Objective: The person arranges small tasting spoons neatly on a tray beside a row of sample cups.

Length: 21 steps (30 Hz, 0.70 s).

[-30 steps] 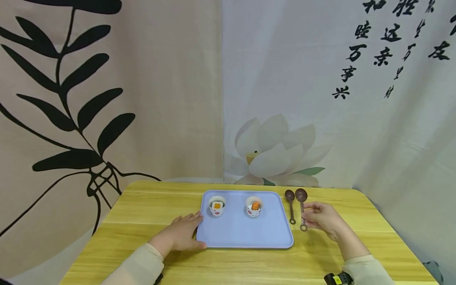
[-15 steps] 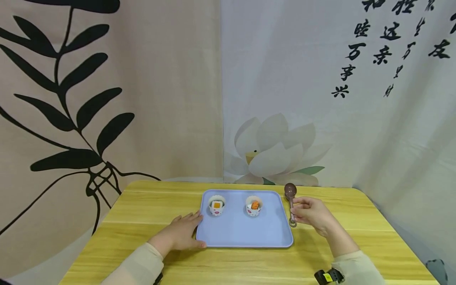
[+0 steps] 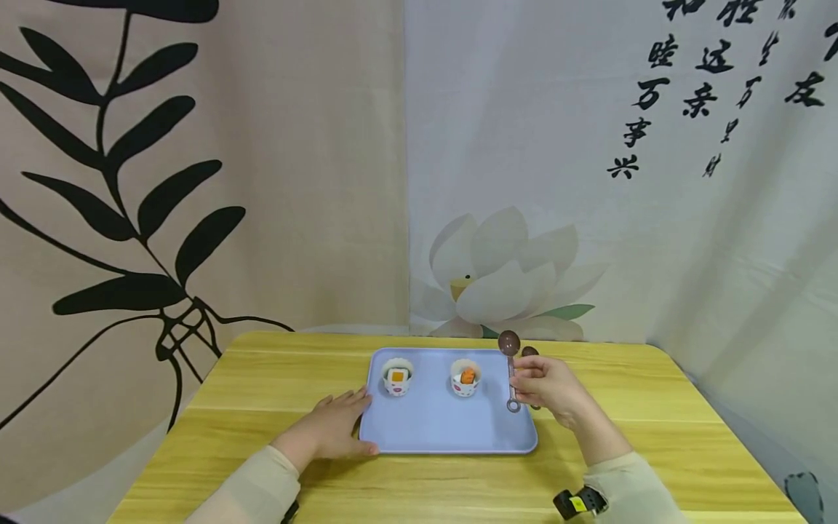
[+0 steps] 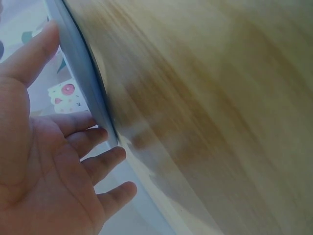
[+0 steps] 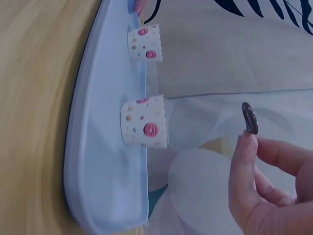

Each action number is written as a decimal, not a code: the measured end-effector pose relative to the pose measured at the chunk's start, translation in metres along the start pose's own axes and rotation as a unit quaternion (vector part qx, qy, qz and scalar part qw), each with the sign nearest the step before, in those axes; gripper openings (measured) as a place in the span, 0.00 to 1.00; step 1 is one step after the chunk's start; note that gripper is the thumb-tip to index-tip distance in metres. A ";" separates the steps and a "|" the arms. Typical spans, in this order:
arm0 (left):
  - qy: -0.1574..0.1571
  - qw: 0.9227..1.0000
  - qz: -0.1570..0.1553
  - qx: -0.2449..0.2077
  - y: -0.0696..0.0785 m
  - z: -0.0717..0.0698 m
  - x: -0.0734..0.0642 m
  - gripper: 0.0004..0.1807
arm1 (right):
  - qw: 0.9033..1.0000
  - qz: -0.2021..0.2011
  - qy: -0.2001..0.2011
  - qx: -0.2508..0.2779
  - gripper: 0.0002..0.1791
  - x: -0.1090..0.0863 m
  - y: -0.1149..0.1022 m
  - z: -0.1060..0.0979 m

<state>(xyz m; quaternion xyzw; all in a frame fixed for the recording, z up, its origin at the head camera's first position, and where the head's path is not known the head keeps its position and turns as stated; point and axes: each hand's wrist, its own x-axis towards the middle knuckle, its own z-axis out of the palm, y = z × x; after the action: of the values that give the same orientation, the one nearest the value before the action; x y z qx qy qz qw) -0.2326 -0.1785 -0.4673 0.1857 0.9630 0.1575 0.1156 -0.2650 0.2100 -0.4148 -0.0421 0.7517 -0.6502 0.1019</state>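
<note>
My right hand (image 3: 553, 393) pinches a brown spoon (image 3: 508, 343) by its handle, bowl pointing away, over the right edge of the pale blue tray (image 3: 445, 431). In the right wrist view the spoon's brown ring end (image 5: 250, 118) sticks out past the thumb and fingertip. A second brown spoon (image 3: 530, 351) lies on the table right of the tray, mostly hidden behind that hand. At the tray's left edge my left hand (image 3: 330, 431) rests with spread fingers, several fingertips (image 4: 100, 133) right at the rim.
Two patterned paper cups stand on the tray. The left cup (image 3: 396, 388) holds a white piece with a yellow-orange square; the right cup (image 3: 464, 388) holds an orange piece. Beneath lies a yellow wooden table (image 3: 445, 487), with a printed curtain (image 3: 327, 182) behind it.
My right hand has carried the spoon leftward, from right of the second spoon, across it, to the tray's right edge. The left hand has stayed in place.
</note>
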 end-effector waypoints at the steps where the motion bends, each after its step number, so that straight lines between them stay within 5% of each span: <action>1: 0.000 1.000 0.000 0.000 0.000 0.000 0.000 0.54 | 1.000 -0.001 -0.002 0.001 0.23 0.001 0.000 0.002; 21: -0.003 1.000 -0.003 -0.005 -0.002 0.002 0.001 0.55 | 0.999 0.008 -0.011 0.031 0.21 0.018 -0.003 0.041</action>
<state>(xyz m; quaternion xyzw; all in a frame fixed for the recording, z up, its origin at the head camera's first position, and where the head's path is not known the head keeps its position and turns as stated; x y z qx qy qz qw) -0.2339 -0.1796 -0.4706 0.1823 0.9624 0.1619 0.1197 -0.2747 0.1665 -0.4190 -0.0400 0.7304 -0.6718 0.1168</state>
